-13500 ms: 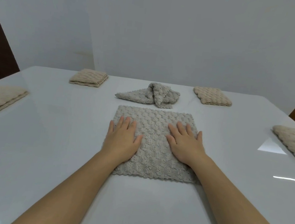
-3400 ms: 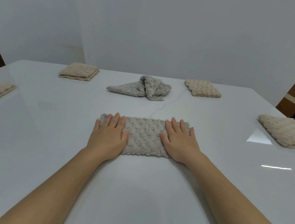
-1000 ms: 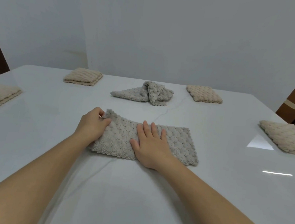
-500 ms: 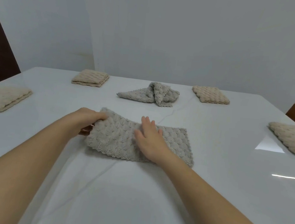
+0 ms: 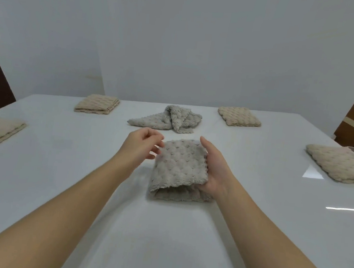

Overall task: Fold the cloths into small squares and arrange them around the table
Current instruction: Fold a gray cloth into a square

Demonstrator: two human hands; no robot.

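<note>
1. Just now the cloth (image 5: 179, 165) was a long strip with its left end lifted. That end has since gone over to the right, so it lies as a rough square, doubled, at the middle of the desk (image 5: 159, 242). Its 6 o'clock side gapes a little.
2. By my reading, the last fold of this cloth is made but not yet pressed flat. It has still to be set in a place near the desk's edge.
3. The left hand (image 5: 141, 147) has let go and hangs at the cloth's 10 o'clock corner, with its fingers loosely curled and holding nothing. Whether its fingertips brush the cloth is too blurred to tell.
4. The right hand (image 5: 216, 171) has shifted to the 3 o'clock edge. Its fingers are nearly straight and its palm is turned to the cloth, with the upper layer leaning on it. It steadies the cloth and does not grip it.
5. The crumpled cloth (image 5: 168, 120) lies at 12 o'clock of the folded one, apart from it and not yet folded.
6. Folded squares (image 5: 96, 107) sit at 9, 11, 1 and 3 o'clock, so one cloth appears left to fold.
</note>
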